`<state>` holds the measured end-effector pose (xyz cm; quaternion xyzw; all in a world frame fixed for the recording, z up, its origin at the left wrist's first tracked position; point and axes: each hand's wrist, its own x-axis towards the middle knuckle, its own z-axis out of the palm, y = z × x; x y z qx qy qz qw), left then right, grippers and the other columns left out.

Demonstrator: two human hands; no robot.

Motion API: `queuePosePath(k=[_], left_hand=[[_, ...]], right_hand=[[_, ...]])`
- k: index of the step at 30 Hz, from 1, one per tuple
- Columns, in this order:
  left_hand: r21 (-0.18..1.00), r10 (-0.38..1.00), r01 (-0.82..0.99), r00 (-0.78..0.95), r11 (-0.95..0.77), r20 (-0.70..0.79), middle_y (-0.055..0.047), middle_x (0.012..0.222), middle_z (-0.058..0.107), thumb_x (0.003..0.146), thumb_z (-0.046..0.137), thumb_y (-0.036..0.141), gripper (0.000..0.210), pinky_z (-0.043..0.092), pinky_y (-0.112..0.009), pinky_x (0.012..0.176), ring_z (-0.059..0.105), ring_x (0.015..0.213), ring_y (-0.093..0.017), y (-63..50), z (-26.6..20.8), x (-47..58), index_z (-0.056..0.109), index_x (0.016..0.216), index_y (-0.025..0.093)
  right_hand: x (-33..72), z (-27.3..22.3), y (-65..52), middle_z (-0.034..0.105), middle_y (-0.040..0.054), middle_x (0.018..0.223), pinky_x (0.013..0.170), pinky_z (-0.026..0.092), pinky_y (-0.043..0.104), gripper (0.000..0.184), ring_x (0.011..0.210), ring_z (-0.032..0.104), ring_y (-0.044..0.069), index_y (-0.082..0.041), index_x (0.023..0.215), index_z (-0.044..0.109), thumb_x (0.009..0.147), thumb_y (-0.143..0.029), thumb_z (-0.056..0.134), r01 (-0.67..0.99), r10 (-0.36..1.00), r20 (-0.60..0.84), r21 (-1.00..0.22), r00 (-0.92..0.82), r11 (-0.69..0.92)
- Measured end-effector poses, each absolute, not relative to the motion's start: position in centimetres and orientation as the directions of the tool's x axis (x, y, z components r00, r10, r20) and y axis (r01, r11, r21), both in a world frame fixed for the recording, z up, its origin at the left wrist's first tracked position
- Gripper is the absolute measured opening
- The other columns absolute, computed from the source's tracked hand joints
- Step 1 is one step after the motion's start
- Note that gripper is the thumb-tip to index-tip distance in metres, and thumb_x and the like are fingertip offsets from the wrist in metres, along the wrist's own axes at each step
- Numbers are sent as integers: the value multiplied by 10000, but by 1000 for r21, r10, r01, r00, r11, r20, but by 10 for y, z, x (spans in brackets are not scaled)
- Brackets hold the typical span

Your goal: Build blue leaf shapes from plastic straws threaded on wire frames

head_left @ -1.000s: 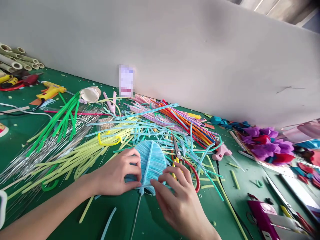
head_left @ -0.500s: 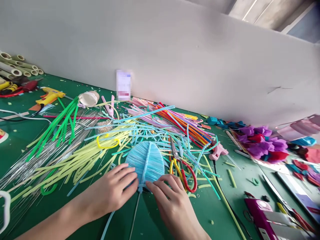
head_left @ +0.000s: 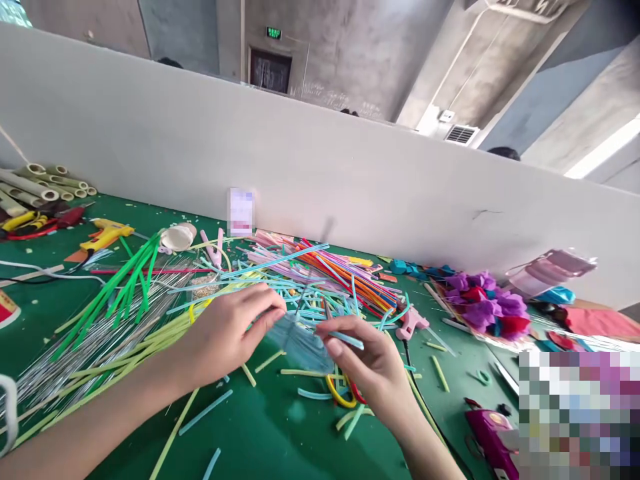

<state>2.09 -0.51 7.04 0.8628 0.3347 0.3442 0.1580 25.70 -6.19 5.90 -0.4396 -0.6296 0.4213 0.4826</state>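
Note:
Between my hands is a smeared, see-through-looking light-blue leaf shape (head_left: pixel 303 343) wrapped in pipe cleaner. A blurred dark stem (head_left: pixel 320 257) rises from its far end. My left hand (head_left: pixel 235 337) has thumb and fingers pinched together at the leaf's upper left edge; the exact grip is hard to see. My right hand (head_left: pixel 367 357) pinches a light-blue pipe cleaner (head_left: pixel 349 341) between thumb and forefinger, its short end sticking out to the right. Partly behind the leaf and right hand lie scissors with yellow and red handles (head_left: pixel 340 395).
Yellow-green pipe cleaners (head_left: pixel 145 350) and metal wires (head_left: pixel 55 353) spread leftward. A yellow glue gun (head_left: pixel 111 235) is at back left, a pink glue gun (head_left: pixel 413 322) right. Purple and red flowers (head_left: pixel 487 303) lie farther right. A white partition (head_left: pixel 400 180) borders the green table (head_left: pixel 270 427).
The leaf has turned, its stem now pointing away instead of toward me. Both hands have risen, and my right hand now pinches a light-blue pipe cleaner. The view has tilted upward.

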Motion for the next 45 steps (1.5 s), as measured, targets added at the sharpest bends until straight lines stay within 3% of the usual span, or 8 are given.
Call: queuePosePath(k=[3, 6, 10, 13, 17, 22, 26, 45], left_hand=[[769, 795, 393, 559, -504, 236, 27, 780, 588, 1016, 445, 423, 290, 418, -240, 645, 553, 729, -148, 6, 74, 20, 586, 862, 222], [890, 811, 322, 579, -322, 84, 31, 791, 519, 986, 464, 516, 331, 386, -245, 650, 506, 757, -158, 14, 52, 18, 588, 892, 223], [939, 788, 306, 612, -158, -67, 33, 796, 481, 962, 490, 553, 360, 351, -246, 648, 465, 758, -157, 15, 18, 18, 584, 898, 212], [957, 767, 287, 625, -52, -146, 32, 816, 484, 953, 505, 559, 369, 350, -241, 667, 454, 781, -156, 12, 7, 18, 584, 902, 203], [965, 729, 254, 649, 60, -216, 31, 826, 493, 948, 518, 560, 374, 355, -238, 686, 455, 793, -153, 10, 1, 14, 585, 901, 195], [960, 721, 279, 660, 30, -214, 25, 846, 525, 948, 525, 547, 363, 368, -243, 721, 478, 815, -160, 11, -5, 11, 604, 905, 196], [952, 718, 307, 660, 13, -222, 22, 835, 531, 941, 522, 561, 375, 378, -249, 723, 491, 816, -168, 9, -3, 14, 603, 898, 198], [924, 728, 370, 660, -102, -184, -2, 893, 605, 965, 477, 540, 357, 426, -267, 742, 563, 857, -195, 4, 4, 16, 637, 953, 221]], right_hand=[[258, 55, -59, 748, 70, 974, 846, 543, 301, 364, 901, 690, 183, -249, 1133, 737, 984, -505, 525, -236, 959, 188, -962, -214, 136], [258, 38, -57, 741, 58, 949, 830, 539, 280, 346, 855, 677, 156, -259, 1114, 748, 999, -479, 508, -395, 955, 187, -915, -230, 84], [255, 21, -60, 692, 0, 827, 712, 516, 187, 120, 729, 626, 92, -254, 948, 778, 919, -333, 693, -293, 960, 136, -954, -246, 60], [253, 14, -61, 665, -6, 769, 639, 500, 175, 112, 664, 598, 81, -215, 859, 771, 882, -319, 737, -206, 959, 75, -978, -273, 17], [257, 5, -56, 699, 1, 749, 666, 513, 203, 147, 665, 649, 97, -196, 825, 746, 860, -339, 759, -219, 965, 7, -974, -263, -53], [267, 1, -51, 655, -22, 601, 581, 462, 190, 221, 540, 610, 78, -162, 803, 711, 845, -371, 770, -172, 934, -116, -968, -338, -183], [265, 1, -53, 665, -7, 622, 590, 469, 202, 278, 566, 616, 91, -143, 810, 696, 814, -404, 792, -80, 867, -216, -957, -449, -280], [260, -5, -48, 649, -7, 688, 634, 538, 255, 379, 637, 626, 123, -151, 834, 692, 794, -520, 768, -48, 866, -252, -952, -432, -301]])
